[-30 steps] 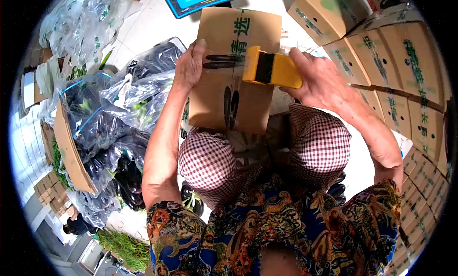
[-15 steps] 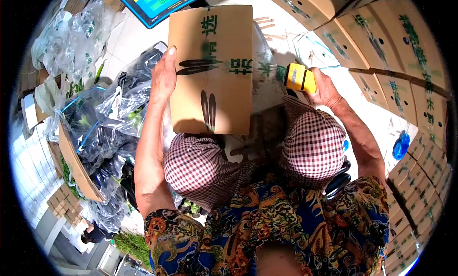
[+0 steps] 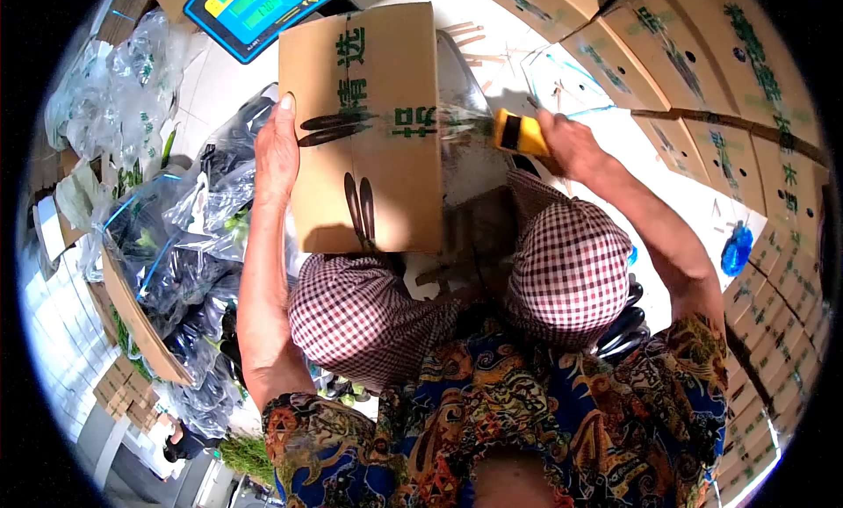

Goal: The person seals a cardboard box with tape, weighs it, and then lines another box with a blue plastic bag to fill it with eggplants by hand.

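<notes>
A cardboard box [image 3: 395, 192] with green lettering and dark printed shapes sits in front of my knees. My left hand [image 3: 279, 148] grips its left edge, the thumb lying on the top face. On the right, my right hand [image 3: 572, 144] is closed around a yellow and black tape dispenser [image 3: 527, 135], held a little off the box. Clear packing tape [image 3: 467, 123] printed in green stretches from the box's right edge towards the dispenser. The inner fingers of both hands are partly hidden.
A blue and yellow digital scale [image 3: 255, 16] lies beyond the box. Clear plastic bags with green produce [image 3: 224, 218] fill the left side. Stacked cartons [image 3: 702, 60] line the right, near a blue object [image 3: 736, 249]. A person [image 3: 184, 439] is far off at lower left.
My right hand has turned the tape dispenser, so its black part now faces the box. The whole scene has shifted slightly left in view. My left hand keeps its hold on the box.
</notes>
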Demonstrator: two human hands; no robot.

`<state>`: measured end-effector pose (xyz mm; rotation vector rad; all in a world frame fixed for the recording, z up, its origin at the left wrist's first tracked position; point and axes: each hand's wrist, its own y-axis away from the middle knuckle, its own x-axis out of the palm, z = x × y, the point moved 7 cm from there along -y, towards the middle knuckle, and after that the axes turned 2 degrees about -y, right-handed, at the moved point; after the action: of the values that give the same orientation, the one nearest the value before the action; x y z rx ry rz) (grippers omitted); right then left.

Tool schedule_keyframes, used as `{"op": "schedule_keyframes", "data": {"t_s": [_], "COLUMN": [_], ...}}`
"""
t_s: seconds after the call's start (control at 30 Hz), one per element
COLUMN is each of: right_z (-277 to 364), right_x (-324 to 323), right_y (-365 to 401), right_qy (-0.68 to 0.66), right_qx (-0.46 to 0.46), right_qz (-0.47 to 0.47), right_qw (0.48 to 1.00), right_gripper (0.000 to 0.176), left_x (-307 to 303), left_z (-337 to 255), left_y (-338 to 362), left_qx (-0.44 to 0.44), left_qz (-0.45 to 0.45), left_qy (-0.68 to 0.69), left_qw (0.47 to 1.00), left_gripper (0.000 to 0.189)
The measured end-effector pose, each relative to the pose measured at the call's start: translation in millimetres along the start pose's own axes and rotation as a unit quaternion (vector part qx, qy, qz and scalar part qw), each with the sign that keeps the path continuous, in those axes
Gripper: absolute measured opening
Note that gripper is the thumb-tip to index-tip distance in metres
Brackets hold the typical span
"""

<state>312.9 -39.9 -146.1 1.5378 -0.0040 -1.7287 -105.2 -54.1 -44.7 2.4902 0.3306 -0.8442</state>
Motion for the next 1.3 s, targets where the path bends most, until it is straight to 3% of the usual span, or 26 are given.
{"op": "schedule_keyframes", "data": {"t_s": [0.07, 0.1, 0.17, 0.27, 0.33, 0.37, 0.4, 0.43, 0.5, 0.53, 0.57, 0.6, 0.7, 0.77, 0.83, 0.87, 0.9, 0.97, 1.0, 1.03, 1.07, 1.1, 1.17, 1.27, 1.3], "right_z": [23.4, 45.7, 112.6, 113.1, 75.9, 63.2, 37.9, 16.9, -36.1, -53.0, -79.1, -59.7, -39.2, 2.3, 0.1, -2.4, 25.5, 15.2, 7.3, 3.0, -0.1, 16.8, 30.1, 76.5, 98.2], "right_x": [-2.7, 17.2, -24.3, -29.2, -33.6, -64.5, -68.8, -76.8, -111.8, -118.2, -124.6, -153.1, -200.0, -230.6, -229.4, -223.4, -225.5, -194.5, -171.8, -153.4, -142.5, -146.7, -146.0, -149.0, -155.5], "right_y": [-43.1, -66.1, -64.1, -91.4, -96.5, -69.8, -60.8, -50.5, -13.9, -5.4, 8.1, 16.9, 9.2, 3.3, -12.8, -20.2, -17.0, -28.2, -28.7, -27.2, -24.8, -20.0, -16.6, -31.7, -37.6], "right_qy": [0.060, 0.323, 0.501, 0.270, 0.061, -0.060, -0.024, -0.024, -0.315, -0.461, -0.545, -0.663, -0.736, -0.739, -0.701, -0.624, -0.579, -0.464, -0.558, -0.641, -0.680, -0.680, -0.663, -0.651, -0.638], "right_qx": [-0.047, -0.137, -0.260, -0.138, -0.015, 0.054, 0.012, 0.084, 0.139, 0.118, 0.164, 0.157, 0.050, -0.014, -0.012, 0.012, 0.039, 0.082, 0.123, 0.162, 0.174, 0.178, 0.191, 0.147, 0.128], "right_qz": [-0.043, -0.049, -0.067, 0.016, 0.094, 0.112, 0.098, 0.174, 0.005, 0.027, 0.034, -0.028, -0.135, -0.136, -0.113, -0.047, -0.044, -0.046, 0.014, 0.077, 0.098, 0.100, 0.074, 0.084, 0.082], "right_qw": [0.996, 0.935, 0.823, 0.953, 0.994, 0.990, 0.995, 0.981, 0.939, 0.879, 0.821, 0.732, 0.661, 0.660, 0.704, 0.780, 0.813, 0.881, 0.821, 0.746, 0.705, 0.704, 0.720, 0.740, 0.755], "right_gripper": [0.024, 0.022, 0.019, 0.019, 0.022, 0.030, 0.045, 0.053, 0.056, 0.056, 0.050, 0.045, 0.046, 0.052, 0.055, 0.058, 0.059, 0.055, 0.054, 0.054, 0.052, 0.051, 0.051, 0.054, 0.055], "left_x": [3.2, 2.8, 0.4, 8.9, 15.8, 18.2, 20.4, 24.1, 42.0, 46.8, 52.9, 64.9, 100.3, 120.1, 130.6, 146.7, 154.8, 154.3, 149.1, 137.7, 126.8, 116.5, 91.4, 95.0, 95.3], "left_z": [0.6, -0.4, -5.7, -5.2, -2.2, -10.9, -20.9, -31.3, -45.9, -54.9, -65.2, -69.0, -95.2, -109.5, -130.1, -125.3, -126.4, -127.0, -124.2, -111.1, -86.3, -55.7, 35.6, 122.9, 133.5], "left_y": [-1.3, 0.4, 0.9, 2.7, 5.4, 6.8, 8.1, 10.1, 16.0, 21.0, 26.9, 29.3, 45.8, 55.7, 69.1, 68.3, 71.6, 81.7, 77.1, 63.3, 46.6, 34.0, 4.3, 23.4, 32.6], "left_qx": [-0.010, -0.009, -0.003, -0.045, -0.068, -0.004, 0.062, 0.128, 0.226, 0.272, 0.315, 0.355, 0.451, 0.515, 0.586, 0.622, 0.637, 0.657, 0.629, 0.589, 0.544, 0.495, 0.209, 0.032, 0.004], "left_qz": [0.015, 0.007, -0.020, 0.026, 0.054, 0.078, 0.103, 0.126, 0.205, 0.170, 0.134, 0.115, 0.074, 0.060, 0.049, 0.034, 0.069, 0.086, 0.109, 0.069, 0.026, -0.016, -0.084, 0.182, 0.198], "left_qy": [0.017, 0.003, -0.020, 0.079, 0.173, 0.191, 0.209, 0.225, 0.344, 0.268, 0.188, 0.095, -0.079, -0.128, -0.169, -0.148, -0.150, -0.159, -0.132, -0.085, -0.038, 0.009, 0.129, 0.098, 0.112], "left_qw": [1.000, 1.000, 1.000, 0.996, 0.981, 0.978, 0.971, 0.958, 0.888, 0.908, 0.921, 0.923, 0.886, 0.846, 0.791, 0.768, 0.753, 0.732, 0.759, 0.801, 0.838, 0.869, 0.966, 0.978, 0.974], "left_gripper": [0.064, 0.064, 0.063, 0.066, 0.071, 0.071, 0.070, 0.070, 0.081, 0.084, 0.087, 0.088, 0.086, 0.085, 0.080, 0.081, 0.079, 0.073, 0.063, 0.059, 0.054, 0.050, 0.042, 0.039, 0.038]}}
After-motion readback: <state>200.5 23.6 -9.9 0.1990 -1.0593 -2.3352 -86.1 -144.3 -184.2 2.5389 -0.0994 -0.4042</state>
